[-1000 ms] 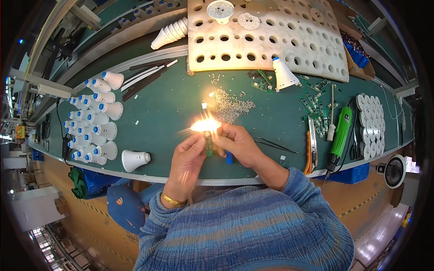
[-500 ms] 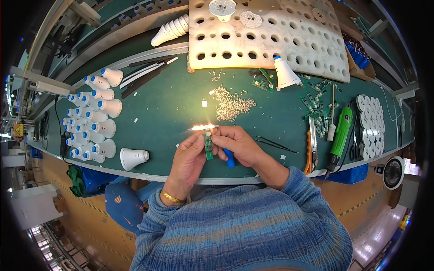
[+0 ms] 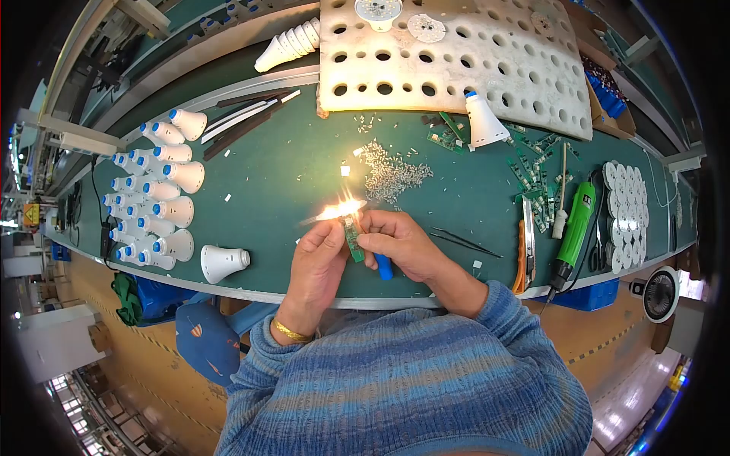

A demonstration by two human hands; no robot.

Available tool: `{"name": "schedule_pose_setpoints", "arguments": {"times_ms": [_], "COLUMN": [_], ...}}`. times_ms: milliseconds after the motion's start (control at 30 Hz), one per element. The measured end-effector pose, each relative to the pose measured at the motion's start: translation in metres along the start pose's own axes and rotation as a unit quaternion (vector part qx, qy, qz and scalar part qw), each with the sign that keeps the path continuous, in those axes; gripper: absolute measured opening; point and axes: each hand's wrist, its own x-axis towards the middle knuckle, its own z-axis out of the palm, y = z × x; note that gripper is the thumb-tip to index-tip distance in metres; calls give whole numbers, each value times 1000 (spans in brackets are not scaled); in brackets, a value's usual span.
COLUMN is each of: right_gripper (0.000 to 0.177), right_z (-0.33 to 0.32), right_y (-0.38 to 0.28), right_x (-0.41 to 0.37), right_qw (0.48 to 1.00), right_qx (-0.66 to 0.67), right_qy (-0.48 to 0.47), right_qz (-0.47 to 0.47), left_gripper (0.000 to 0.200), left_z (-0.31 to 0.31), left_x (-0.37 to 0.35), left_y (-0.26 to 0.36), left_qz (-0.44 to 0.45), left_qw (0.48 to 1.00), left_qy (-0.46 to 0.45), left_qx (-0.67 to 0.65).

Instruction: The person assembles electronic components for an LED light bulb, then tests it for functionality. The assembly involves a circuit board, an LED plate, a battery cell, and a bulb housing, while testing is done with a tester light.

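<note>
Near the front of the bench, a narrow green circuit board (image 3: 354, 242) is pinched between my two hands, with a bright glow at its far end. My left hand (image 3: 318, 254) is closed at the board's left side, thumb and fingertips pressed together by the glare. From the right, my right hand (image 3: 399, 242) grips the board with thumb and forefinger. A blue piece (image 3: 383, 267) sticks out beneath the right-hand fingers; its kind is hidden. What exactly is lit cannot be made out for the glare. Beyond the hands lies a pile of small metal parts (image 3: 391, 173).
Rows of white bulb housings (image 3: 173, 211) stand left, one housing (image 3: 224, 264) lying nearer. Tweezers (image 3: 465, 242), an orange utility knife (image 3: 525, 247), a green electric screwdriver (image 3: 576, 232) and round white boards (image 3: 625, 216) lie right. A foam board with holes (image 3: 449, 72) is at the back.
The glow at the board's far end has grown larger and brighter. The board's near end has swung slightly right and up; both hands keep their hold.
</note>
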Motion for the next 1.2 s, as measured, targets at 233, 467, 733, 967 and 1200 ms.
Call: {"name": "schedule_pose_setpoints", "arguments": {"times_ms": [233,467,733,967,1200], "right_gripper": [16,19,14,13,15], "right_z": [2,3,11,13,11], "right_y": [2,1,-7,-8,-3], "right_x": [0,-3,-3,-4,-5], "right_qw": [1000,991,959,957,936], "right_qx": [-22,-128,-223,-221,-270], "right_qy": [6,35,50,63,83], "right_qz": [-22,-33,-169,-177,-209], "left_gripper": [30,25,20,19,19], "left_z": [2,-2,16,-6,-10], "left_x": [-2,-4,-4,-5,-7], "left_y": [0,-5,-1,-13,-17], "left_qz": [24,37,67,80,117], "left_qw": [999,998,992,988,982], "left_qy": [3,20,74,66,53], "left_qx": [29,42,73,117,135]}}
